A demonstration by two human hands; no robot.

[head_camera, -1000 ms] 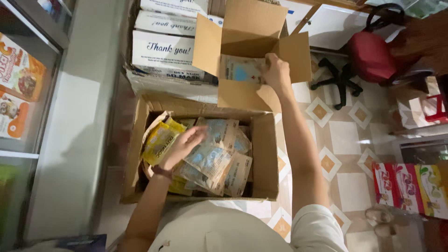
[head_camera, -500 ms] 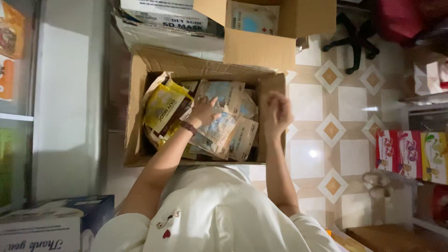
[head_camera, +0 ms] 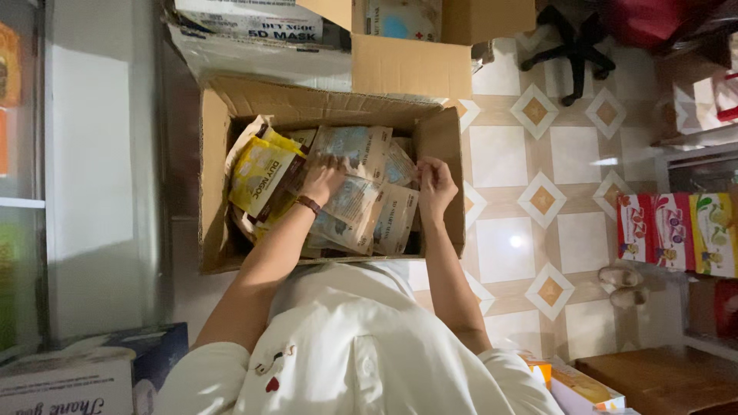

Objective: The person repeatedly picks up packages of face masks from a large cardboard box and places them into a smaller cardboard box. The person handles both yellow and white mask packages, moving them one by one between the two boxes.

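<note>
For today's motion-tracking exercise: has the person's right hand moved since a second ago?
Yes. The right hand came down from the small upper box into the large open carton.

Use the black chair base [head_camera: 573, 54] at the top as your landmark. Left of it you see a smaller brown box [head_camera: 411, 65], standing open. Further left are white cartons [head_camera: 254, 23], stacked. Below the chair base is a floor of white tiles with brown diamonds [head_camera: 542, 200]. Down and right of it stand bright packs in red, pink and yellow [head_camera: 676, 230], and just under those sits a pair of pale slippers [head_camera: 626, 286]. Far below, in the corner, is a wooden top [head_camera: 661, 376].
</note>
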